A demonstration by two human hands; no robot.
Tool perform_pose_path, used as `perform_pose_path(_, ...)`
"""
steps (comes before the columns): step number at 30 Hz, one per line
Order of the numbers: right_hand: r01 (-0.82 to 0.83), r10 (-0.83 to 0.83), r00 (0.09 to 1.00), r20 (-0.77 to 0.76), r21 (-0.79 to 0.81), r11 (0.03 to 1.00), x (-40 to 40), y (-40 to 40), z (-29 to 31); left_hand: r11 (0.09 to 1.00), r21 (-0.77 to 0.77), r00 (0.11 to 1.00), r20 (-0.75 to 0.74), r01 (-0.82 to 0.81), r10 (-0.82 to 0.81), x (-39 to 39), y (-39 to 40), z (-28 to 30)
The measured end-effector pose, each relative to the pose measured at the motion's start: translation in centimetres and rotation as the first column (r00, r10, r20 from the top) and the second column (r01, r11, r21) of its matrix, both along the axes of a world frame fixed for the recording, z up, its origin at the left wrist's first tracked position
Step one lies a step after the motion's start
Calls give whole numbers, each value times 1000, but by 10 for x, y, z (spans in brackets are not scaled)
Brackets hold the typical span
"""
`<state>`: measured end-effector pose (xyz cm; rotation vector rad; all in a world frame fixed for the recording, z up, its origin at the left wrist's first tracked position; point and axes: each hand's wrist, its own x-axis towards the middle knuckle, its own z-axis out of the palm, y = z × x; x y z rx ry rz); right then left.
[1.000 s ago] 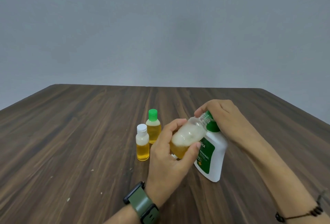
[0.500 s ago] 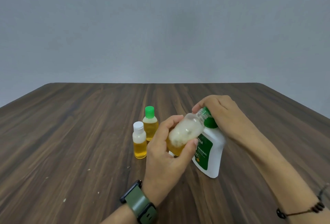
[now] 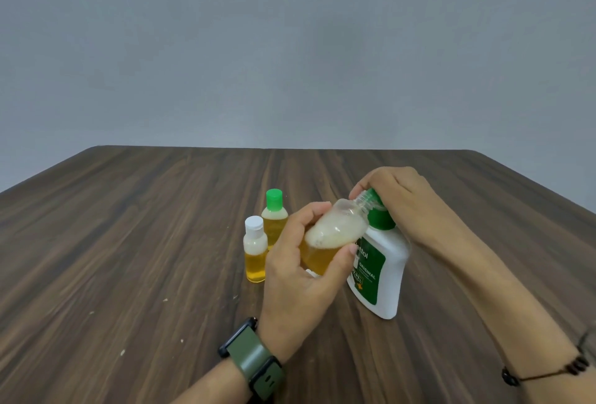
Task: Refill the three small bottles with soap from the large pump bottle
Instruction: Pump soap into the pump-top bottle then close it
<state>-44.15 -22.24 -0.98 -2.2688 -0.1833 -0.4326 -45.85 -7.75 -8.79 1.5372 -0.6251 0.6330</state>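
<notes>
The open small bottle [image 3: 332,236] is gripped in the left hand [image 3: 303,271] and tilted, its long axis running up and to the right so the threaded neck is brought against the green pump head of the large pump bottle [image 3: 380,271] — the alignment on which the next squirt depends. The pump is covered by the right hand [image 3: 396,197], closed over it. "ORIGINAL" can be read on the green label. Left of the left hand, two capped bottles — white-capped [image 3: 255,250], green-capped [image 3: 274,216] — are stood.
</notes>
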Motion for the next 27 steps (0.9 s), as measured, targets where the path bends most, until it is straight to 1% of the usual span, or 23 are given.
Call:
perform_pose_path(4,6,-6,1000,7,7,1000,-3,-3,-3,999,5,999,-14,32,-31,0,-2,-1)
perform_pose_path(8,-10,9,1000,-15,-37,999,-3,-1,11,1000,-22,1000,-1,19,-19,1,0,2)
perform_pose_path(12,-14,13,1000,-15,-22,1000,-4,-1,13,1000,-7,1000,-5,18,-18,0,2,4)
perform_pose_path(19,4,-4,1000,4,-5,1000,-3,-1,-3,999,19,999,-14,31,-31,-1,0,1)
perform_pose_path(24,8,-8,1000,-3,-18,1000,-3,0,10,999,-17,999,-9,40,-40,0,0,4)
perform_pose_path(27,9,-9,1000,-5,13,1000,-1,1,16,1000,-21,999,-22,23,-23,1,2,4)
